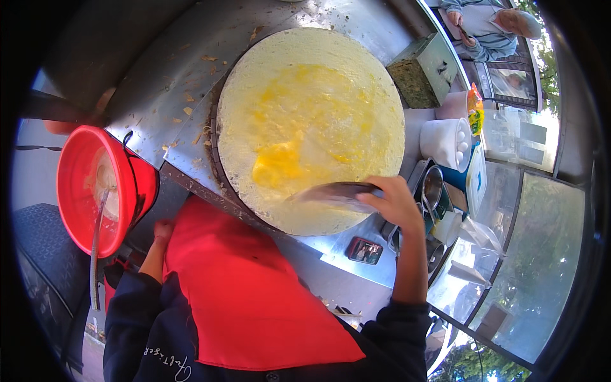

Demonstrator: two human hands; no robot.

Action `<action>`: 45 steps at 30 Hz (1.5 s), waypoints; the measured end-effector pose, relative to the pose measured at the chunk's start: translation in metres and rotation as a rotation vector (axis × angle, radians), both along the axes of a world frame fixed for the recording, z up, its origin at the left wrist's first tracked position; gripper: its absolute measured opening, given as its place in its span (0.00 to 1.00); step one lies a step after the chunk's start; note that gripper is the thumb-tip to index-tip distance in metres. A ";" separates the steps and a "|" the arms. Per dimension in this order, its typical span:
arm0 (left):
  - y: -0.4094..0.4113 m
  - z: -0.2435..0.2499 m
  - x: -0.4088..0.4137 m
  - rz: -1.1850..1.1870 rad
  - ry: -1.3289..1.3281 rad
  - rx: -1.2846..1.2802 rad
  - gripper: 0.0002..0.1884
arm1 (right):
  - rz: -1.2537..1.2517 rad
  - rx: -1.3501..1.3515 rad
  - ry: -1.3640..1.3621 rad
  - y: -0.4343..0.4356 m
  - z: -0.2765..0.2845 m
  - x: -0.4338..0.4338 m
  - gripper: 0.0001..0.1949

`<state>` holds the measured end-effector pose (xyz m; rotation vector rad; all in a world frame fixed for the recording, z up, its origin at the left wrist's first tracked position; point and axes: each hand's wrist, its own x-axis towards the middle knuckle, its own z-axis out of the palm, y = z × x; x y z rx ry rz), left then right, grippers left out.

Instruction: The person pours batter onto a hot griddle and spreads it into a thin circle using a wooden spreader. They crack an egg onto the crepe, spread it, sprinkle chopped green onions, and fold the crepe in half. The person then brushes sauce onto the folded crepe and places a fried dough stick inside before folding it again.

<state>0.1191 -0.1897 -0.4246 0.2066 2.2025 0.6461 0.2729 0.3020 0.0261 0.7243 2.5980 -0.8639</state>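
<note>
My right hand grips a dark, flat spreader, blurred by motion, low over the near right part of a large round crepe. The pale batter covers nearly the whole round griddle, whose dark rim shows on the left. Yellow egg lies thickest left of the spreader and is streaked thinly over the middle. My left hand hangs low beside my red apron, near a red bucket of batter; its fingers are partly hidden.
A long-handled ladle leans in the bucket. Crumbs litter the metal counter. To the right stand a metal box, a white tub of eggs, metal bowls and a phone. A person is beyond the counter.
</note>
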 end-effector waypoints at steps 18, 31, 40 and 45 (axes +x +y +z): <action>-0.064 -0.101 -0.001 -0.661 0.303 -0.099 0.10 | -0.893 0.513 0.442 0.120 -0.079 0.014 0.15; -0.029 -0.068 -0.004 -0.354 0.139 -0.080 0.10 | -0.056 0.639 0.640 0.130 -0.067 -0.016 0.14; 0.037 0.020 0.014 -0.010 -0.017 -0.002 0.13 | 0.091 0.573 0.520 -0.081 -0.065 0.071 0.13; 0.071 0.051 -0.007 0.221 -0.306 0.043 0.07 | -0.571 0.467 0.264 -0.033 -0.019 0.057 0.10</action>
